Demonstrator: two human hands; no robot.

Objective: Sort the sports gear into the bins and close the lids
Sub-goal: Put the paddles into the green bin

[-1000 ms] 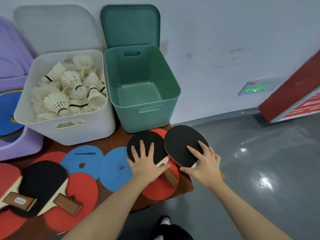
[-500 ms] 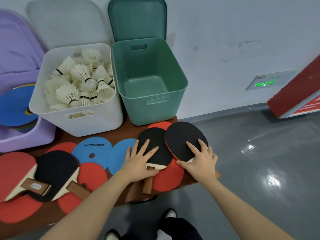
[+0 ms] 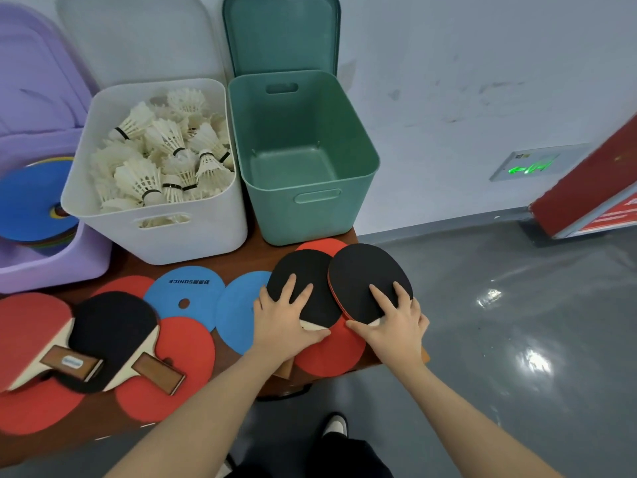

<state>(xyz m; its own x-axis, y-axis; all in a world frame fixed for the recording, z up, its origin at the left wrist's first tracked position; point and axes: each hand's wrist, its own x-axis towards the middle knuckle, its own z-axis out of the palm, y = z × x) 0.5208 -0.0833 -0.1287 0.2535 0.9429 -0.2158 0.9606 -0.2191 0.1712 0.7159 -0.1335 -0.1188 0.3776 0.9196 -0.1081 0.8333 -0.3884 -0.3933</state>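
Each hand lies flat on a paddle at the table's near right corner. The left hand point(image 3: 286, 322) covers the lower blade of the left paddle point(image 3: 303, 288), fingers spread over the black rubber and thumb point(image 3: 315, 336) hooked round by the neck; the right hand point(image 3: 393, 322) does the same on the right paddle point(image 3: 368, 281), whose blade overlaps the other's edge. Both hands are wide, pressing rather than closed — neither has the paddle lifted, and whether a thumb has got under a handle I cannot tell. The flat hold looks chosen to pin each blade and draw it toward the table edge, where the handle can be taken from below (the right one seems to hang past the rim already).

Beneath both hands lie red discs point(image 3: 327, 353), and just left of the left hand a blue disc point(image 3: 238, 308). Straight ahead of the fingertips stands the green bin point(image 3: 303, 215), empty, its lid point(image 3: 281, 32) leaning open behind it — the likely home for paddles, which would explain starting with the pair nearest it. Ahead and to the left is the white bin point(image 3: 193, 236), full of shuttlecocks point(image 3: 165, 160), lid still open. Far left of the left hand two more paddles point(image 3: 110, 332) wait on red discs, and the purple bin point(image 3: 51, 267) beyond them already holds some discs.

Much remains: four paddles, the loose discs, three lids.
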